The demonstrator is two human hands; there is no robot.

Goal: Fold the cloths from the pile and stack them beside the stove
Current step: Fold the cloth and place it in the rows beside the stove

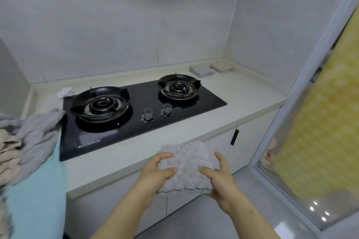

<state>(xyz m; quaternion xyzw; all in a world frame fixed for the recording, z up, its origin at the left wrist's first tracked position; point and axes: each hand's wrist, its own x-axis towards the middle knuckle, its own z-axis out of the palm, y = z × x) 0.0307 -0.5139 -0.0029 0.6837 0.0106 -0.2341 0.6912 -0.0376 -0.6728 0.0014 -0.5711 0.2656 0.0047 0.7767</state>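
A folded grey fluffy cloth [187,167] hangs in the air in front of the counter edge. My left hand [157,172] grips its left side, thumb on top. My right hand [219,174] grips its right side the same way. A loose pile of cloths [29,137], grey, beige and light blue, lies at the left of the black two-burner stove [136,108]. To the right of the stove, at the back corner, sit a folded grey cloth [202,70] and a folded beige cloth [221,67] side by side.
The pale counter [242,93] runs under the stove to the tiled wall. A small white rag [65,92] lies behind the left burner. A sliding glass door frame [291,122] stands at the right. White cabinet doors [217,147] are below the counter.
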